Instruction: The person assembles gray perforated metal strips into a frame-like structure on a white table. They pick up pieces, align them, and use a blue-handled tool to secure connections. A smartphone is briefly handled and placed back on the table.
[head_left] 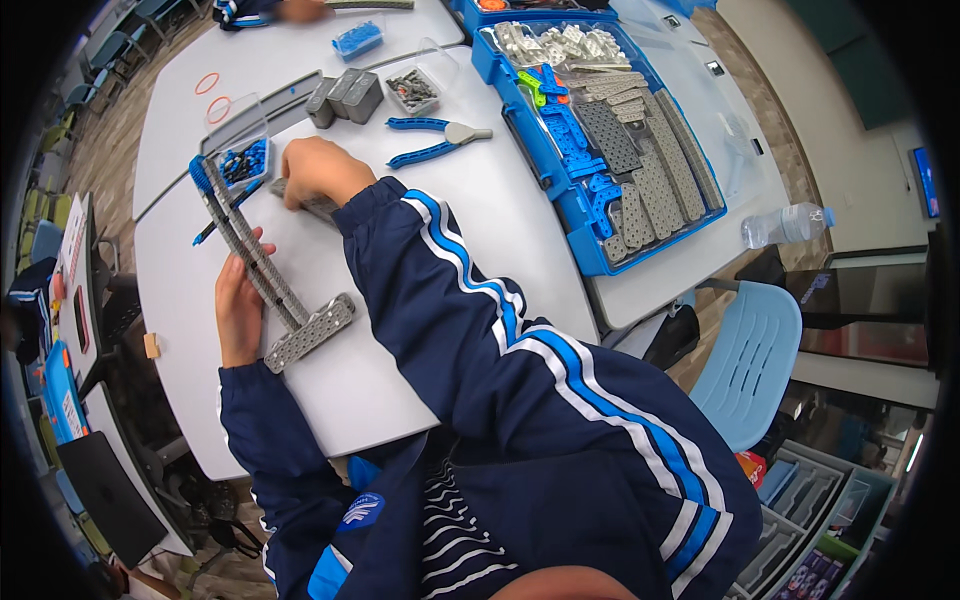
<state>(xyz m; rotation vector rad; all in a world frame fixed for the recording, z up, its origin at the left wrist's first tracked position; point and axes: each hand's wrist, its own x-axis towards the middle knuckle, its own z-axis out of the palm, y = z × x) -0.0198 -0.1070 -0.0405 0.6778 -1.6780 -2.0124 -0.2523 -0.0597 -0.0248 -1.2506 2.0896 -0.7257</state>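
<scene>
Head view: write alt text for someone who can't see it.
A person's left hand holds a grey beam assembly at a white table, while the right hand touches a grey part. Blue-handled pliers and an open blue parts case are farther right.

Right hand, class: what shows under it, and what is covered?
Parts of a grey piece show beneath the right hand. The hand and perhaps the navy sleeve cover the rest, so its full shape cannot be told.
</scene>
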